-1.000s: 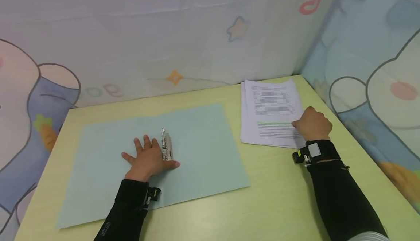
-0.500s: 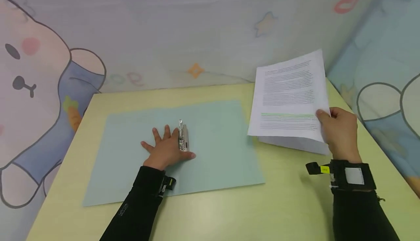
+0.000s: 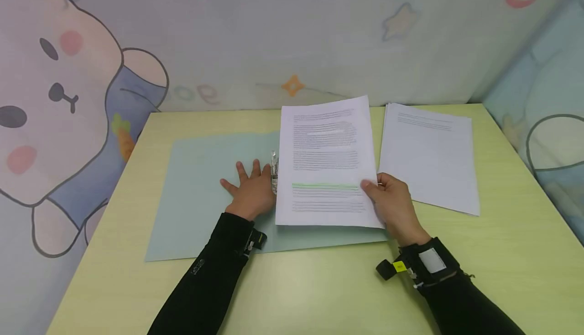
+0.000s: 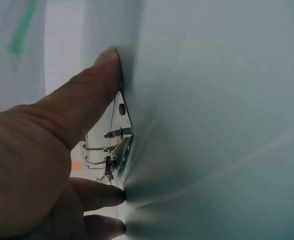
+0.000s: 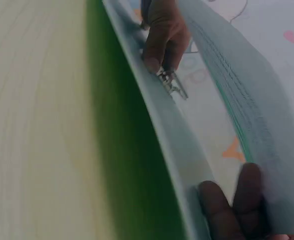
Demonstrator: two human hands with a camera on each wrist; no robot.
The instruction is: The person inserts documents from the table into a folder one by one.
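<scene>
sleeves: long, black, tight, down to both wrists | left hand (image 3: 250, 195): bare, small black clip with a yellow spot just behind it | right hand (image 3: 395, 207): bare, black band with a grey patch and yellow tag just behind it

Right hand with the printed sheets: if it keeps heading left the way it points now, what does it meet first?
Probably the metal ring clip on the open folder, where the left hand rests flat. The right hand pinches the printed sheets; their height above the clip is unclear.
</scene>
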